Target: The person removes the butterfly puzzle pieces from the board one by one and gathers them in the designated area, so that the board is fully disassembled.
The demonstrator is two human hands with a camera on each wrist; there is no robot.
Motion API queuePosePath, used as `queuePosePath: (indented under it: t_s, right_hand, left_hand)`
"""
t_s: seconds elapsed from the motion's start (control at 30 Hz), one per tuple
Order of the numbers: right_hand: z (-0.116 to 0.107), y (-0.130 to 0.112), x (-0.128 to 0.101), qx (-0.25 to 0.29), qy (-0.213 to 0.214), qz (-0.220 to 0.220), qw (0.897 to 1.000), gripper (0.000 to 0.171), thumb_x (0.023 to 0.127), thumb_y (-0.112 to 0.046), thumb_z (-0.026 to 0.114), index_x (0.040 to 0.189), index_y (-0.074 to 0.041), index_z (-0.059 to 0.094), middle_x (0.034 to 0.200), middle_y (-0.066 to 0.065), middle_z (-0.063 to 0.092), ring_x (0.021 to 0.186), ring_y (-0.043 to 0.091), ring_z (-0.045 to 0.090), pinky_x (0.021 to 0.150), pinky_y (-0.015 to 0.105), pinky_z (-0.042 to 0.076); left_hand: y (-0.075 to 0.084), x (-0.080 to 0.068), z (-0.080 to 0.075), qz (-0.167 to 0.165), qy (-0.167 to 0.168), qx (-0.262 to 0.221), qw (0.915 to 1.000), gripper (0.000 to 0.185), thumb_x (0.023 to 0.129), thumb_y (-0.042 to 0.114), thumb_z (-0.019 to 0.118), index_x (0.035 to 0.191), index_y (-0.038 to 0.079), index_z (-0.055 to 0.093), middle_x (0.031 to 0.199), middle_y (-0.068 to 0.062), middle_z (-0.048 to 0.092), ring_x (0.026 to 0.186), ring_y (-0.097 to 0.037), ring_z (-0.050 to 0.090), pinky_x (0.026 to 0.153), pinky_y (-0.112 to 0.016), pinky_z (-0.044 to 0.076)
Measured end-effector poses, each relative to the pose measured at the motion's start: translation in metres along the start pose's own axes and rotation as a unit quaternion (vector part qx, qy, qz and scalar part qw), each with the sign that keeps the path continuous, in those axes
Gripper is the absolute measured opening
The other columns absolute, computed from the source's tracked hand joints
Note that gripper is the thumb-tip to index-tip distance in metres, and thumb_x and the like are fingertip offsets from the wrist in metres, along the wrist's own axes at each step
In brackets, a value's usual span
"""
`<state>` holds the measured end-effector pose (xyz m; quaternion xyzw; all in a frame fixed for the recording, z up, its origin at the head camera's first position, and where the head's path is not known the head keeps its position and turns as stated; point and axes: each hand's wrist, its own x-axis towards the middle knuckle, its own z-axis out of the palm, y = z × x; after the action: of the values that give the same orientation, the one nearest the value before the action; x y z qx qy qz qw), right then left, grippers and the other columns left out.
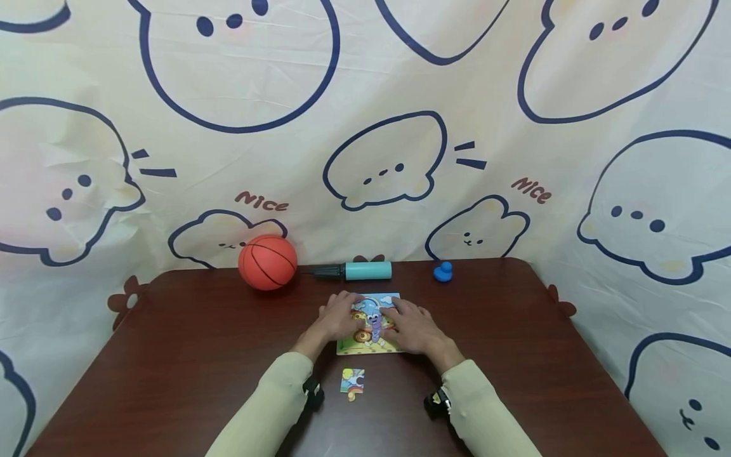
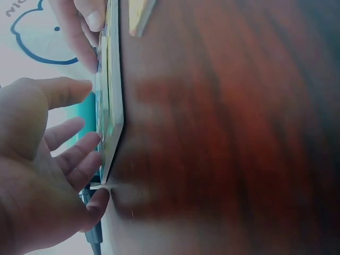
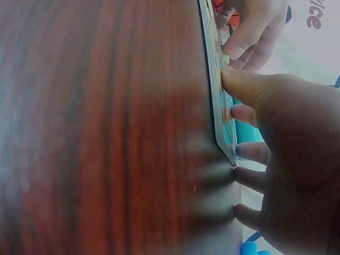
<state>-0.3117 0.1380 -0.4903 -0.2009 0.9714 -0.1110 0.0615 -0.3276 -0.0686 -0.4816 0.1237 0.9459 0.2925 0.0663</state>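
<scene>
A colourful jigsaw puzzle (image 1: 365, 348) with a purple cartoon figure lies flat on the table, both hands over it. My left hand (image 1: 341, 315) rests on its left side, fingers spread and loosely bent. In the left wrist view the left hand (image 2: 48, 154) has its fingertips at the board's edge and surface. My right hand (image 1: 415, 327) lies on the right side; in the right wrist view the right hand (image 3: 297, 143) touches the puzzle with its thumb, with some fingertips on the table. One loose puzzle piece (image 1: 352, 381) lies nearer me, between the forearms.
On the dark wooden table (image 1: 217, 355), a red basketball (image 1: 267, 262) stands at the back left. Beside it lies a teal hand pump (image 1: 368, 271) with a black end. A small blue rubber duck (image 1: 443, 271) sits at the back right. A printed cloth (image 1: 388, 235) hangs behind.
</scene>
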Motion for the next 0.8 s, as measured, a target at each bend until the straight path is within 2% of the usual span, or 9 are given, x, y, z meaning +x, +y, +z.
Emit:
queuePosePath:
  t_s: [0.4,0.67,0.8]
  right_hand:
    - [-0.0003,0.0000,0.0000,-0.003,0.001,0.003,1.000,0.057,0.095,-0.050,0.053,0.146,-0.027,0.044,0.158,0.009,0.028,0.145,0.033,0.027,0.111,0.060,0.025]
    - [0.0004,-0.0007,0.0001,0.000,0.000,0.002,1.000,0.056,0.095,-0.050,0.052,0.146,-0.026,0.044,0.158,0.009,0.028,0.145,0.034,0.027,0.111,0.061,0.025]
    - [-0.0006,-0.0015,-0.0006,-0.003,0.000,0.006,1.000,0.057,0.095,-0.050,0.052,0.146,-0.026,0.043,0.159,0.009,0.027,0.145,0.034,0.026,0.111,0.061,0.025]
  left_hand:
    - [0.0060,0.0073,0.0041,-0.034,0.034,0.040,0.9980,0.044,0.089,0.033,0.066,0.126,0.010,0.060,0.126,-0.009,0.051,0.111,-0.025,0.041,0.093,-0.051,0.031]
    - [0.0072,0.0083,0.0020,-0.047,0.016,0.053,0.9974,0.057,0.081,0.040,0.076,0.127,0.009,0.061,0.127,-0.010,0.050,0.111,-0.026,0.040,0.090,-0.048,0.035]
    - [0.0090,0.0074,0.0010,-0.053,0.017,0.042,0.9976,0.058,0.080,0.039,0.077,0.126,0.007,0.061,0.126,-0.012,0.050,0.109,-0.026,0.039,0.091,-0.048,0.036]
